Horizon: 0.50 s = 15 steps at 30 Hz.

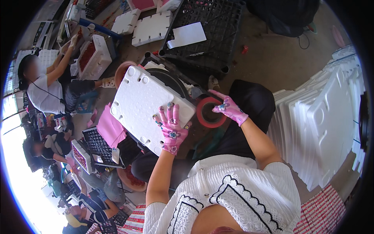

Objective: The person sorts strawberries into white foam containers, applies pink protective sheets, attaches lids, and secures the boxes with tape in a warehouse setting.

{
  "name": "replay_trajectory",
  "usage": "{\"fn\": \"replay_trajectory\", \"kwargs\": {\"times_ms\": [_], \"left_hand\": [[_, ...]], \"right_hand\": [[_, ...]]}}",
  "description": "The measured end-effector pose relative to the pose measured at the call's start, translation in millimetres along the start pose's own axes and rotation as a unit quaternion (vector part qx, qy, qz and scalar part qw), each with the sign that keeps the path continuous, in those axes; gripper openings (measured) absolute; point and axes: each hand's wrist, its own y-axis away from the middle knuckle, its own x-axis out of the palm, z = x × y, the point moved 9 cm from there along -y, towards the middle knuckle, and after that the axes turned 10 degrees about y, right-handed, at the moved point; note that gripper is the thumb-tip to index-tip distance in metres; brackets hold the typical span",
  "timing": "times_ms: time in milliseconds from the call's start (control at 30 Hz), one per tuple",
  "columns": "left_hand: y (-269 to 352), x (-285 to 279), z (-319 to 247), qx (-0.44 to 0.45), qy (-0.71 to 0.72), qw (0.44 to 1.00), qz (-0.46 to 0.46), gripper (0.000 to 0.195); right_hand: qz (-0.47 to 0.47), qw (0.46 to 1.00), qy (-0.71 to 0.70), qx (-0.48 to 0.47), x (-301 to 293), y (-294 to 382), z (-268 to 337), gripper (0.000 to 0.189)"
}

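A white polystyrene foam lid [137,101] with notched edges lies tilted before me; whether a box sits under it I cannot tell. My left hand [173,128], in a pink flower-patterned glove, rests flat on its near right part with the fingers spread. To the right, my right hand [230,108] in a matching glove holds a roll of red tape [199,112] by its ring. The thumb reaches into the ring's opening, and the index finger stretches along its far side. Behind the lid shows part of a black round object [171,77].
Stacked white foam lids [318,122] stand at my right. A black plastic pallet [216,38] ahead bears a white sheet [188,34] and a pen. Pink sheets [111,125] lie on a black crate [98,146] at left. Several people [46,84] work beside boxes of red produce [87,57].
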Motion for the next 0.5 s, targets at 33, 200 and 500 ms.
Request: {"fn": "replay_trajectory", "kwargs": {"times_ms": [33,200,500], "left_hand": [[-0.2,0.0,0.9,0.003,0.010,1.000,-0.006,0.094],[2.4,2.0,1.4,-0.006,-0.004,1.000,0.008,0.095],[-7.0,-13.4,-18.6,0.032,0.053,0.997,-0.042,0.085]], "right_hand": [[-0.016,1.000,-0.010,-0.006,-2.7,-3.7,1.4,0.072],[0.178,0.977,0.111,0.040,4.8,-16.0,-4.5,0.073],[0.095,0.986,-0.130,0.044,-6.4,2.9,-4.9,0.069]]}}
